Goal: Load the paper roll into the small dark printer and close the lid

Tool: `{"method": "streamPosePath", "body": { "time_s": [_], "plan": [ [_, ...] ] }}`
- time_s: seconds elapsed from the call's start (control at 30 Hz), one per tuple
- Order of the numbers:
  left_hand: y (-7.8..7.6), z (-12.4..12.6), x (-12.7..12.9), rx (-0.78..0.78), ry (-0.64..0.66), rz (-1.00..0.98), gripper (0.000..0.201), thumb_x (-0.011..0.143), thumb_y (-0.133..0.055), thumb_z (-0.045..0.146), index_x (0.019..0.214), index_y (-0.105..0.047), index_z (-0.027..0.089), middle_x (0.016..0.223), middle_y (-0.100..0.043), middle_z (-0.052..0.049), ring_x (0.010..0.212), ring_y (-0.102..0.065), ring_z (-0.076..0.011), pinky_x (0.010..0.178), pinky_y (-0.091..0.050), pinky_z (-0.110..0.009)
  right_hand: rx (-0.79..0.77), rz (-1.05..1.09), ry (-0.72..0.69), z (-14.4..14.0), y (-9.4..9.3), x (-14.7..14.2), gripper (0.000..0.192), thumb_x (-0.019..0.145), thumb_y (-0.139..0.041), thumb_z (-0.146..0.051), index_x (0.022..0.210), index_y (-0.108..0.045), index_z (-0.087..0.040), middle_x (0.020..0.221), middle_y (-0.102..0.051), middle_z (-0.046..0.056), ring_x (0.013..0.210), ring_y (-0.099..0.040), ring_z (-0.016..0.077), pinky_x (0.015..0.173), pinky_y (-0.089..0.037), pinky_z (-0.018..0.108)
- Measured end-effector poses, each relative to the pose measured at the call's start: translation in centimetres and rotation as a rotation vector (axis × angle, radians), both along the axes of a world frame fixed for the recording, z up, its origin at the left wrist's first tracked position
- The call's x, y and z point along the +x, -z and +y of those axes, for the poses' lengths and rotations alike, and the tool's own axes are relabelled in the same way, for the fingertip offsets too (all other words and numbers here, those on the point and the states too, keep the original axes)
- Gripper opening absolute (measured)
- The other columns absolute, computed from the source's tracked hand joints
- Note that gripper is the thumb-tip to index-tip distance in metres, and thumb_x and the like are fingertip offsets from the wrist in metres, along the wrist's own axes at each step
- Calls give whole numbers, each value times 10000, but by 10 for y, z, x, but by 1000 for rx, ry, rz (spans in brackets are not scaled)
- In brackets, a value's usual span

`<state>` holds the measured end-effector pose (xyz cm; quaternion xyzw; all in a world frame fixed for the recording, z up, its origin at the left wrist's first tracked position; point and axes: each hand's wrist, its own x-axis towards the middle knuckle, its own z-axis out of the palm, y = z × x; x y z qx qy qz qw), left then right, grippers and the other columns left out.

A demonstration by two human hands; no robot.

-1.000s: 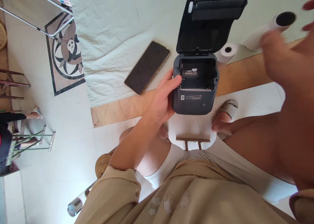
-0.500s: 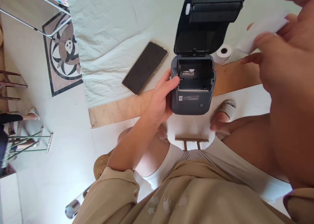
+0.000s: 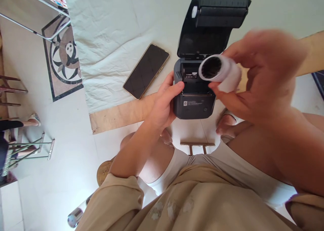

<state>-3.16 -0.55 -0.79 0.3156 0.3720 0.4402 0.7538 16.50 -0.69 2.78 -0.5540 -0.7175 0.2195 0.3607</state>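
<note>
My left hand (image 3: 165,101) grips the left side of a dark grey label printer (image 3: 194,106), thumb over its rim. The printer's black lid (image 3: 207,32) stands raised, showing the hollow bay inside. In my right hand (image 3: 263,72) is a white paper roll (image 3: 229,74), its fingers closed around it. The roll's hollow core faces left, in front of the bay's right edge and partly covering it. Left of the printer a dark phone (image 3: 146,70) lies on the cloth. Motion blurs my right hand somewhat.
A pale green cloth (image 3: 106,38) covers the table, with a bare wooden edge (image 3: 118,118) along the front. A folding stool (image 3: 30,146) and another person's foot (image 3: 34,119) are at the far left. Metal rails (image 3: 32,30) cross the upper left.
My right hand has brought the white roll leftward and down to the printer's bay, turning its core into view. The small roll seen beside the printer is now hidden. My left hand stays put.
</note>
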Motion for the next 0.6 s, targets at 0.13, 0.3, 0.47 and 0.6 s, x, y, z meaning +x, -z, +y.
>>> {"method": "streamPosePath", "body": {
  "time_s": [0.13,0.3,0.47,0.6],
  "plan": [
    [-2,-2,2,7,-7,6,361,866,-746,430,1190,-657,297,1051,-762,-1,961,-762,-230,781,-634,-326,208,-131,55,-4,6,-11,128,808,-630,-179,875,-534,-232,1073,-756,35,953,-723,189,735,-538,343],
    [-2,-2,2,35,16,-1,338,888,-726,419,1179,-636,272,1090,-769,-21,1050,-760,-255,787,-642,-338,366,-219,-60,-3,15,-8,181,822,-565,-63,854,-522,-236,1137,-749,-30,967,-726,149,774,-537,317],
    [0,-1,2,12,-18,33,356,837,-757,433,1152,-660,297,1071,-776,-23,1099,-751,-282,806,-633,-350,431,-211,-108,0,11,-3,202,808,-551,-34,809,-493,-228,993,-741,-40,840,-696,139,701,-478,309],
    [-3,-2,3,10,-8,63,400,823,-777,495,1149,-663,295,1117,-773,-33,1200,-723,-327,908,-631,-409,320,-280,-82,1,8,-4,152,805,-549,-115,866,-512,-248,970,-734,-38,854,-697,153,689,-476,318]
  ]
}}
